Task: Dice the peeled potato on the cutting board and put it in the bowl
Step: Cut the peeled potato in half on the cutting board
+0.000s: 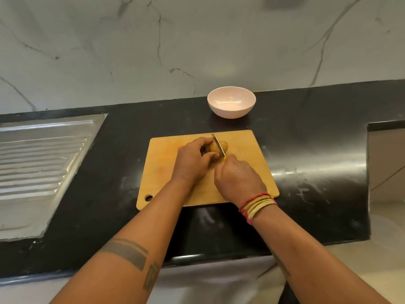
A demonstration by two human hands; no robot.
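A peeled yellow potato [223, 147] lies on the far middle of the wooden cutting board [164, 167]. My left hand [191, 160] grips the potato's left part, fingers and thumb curled round it. My right hand [237, 178] holds a knife [218, 145] by its yellow handle. The blade crosses the potato's top, pointing away from me. A pale pink bowl [231, 102] stands beyond the board near the wall, with nothing in it.
The board sits on a black counter [306, 150]. A steel sink drainboard [43, 163] lies to the left. A marble wall rises behind the bowl. The counter ends in a step at the right [368, 172].
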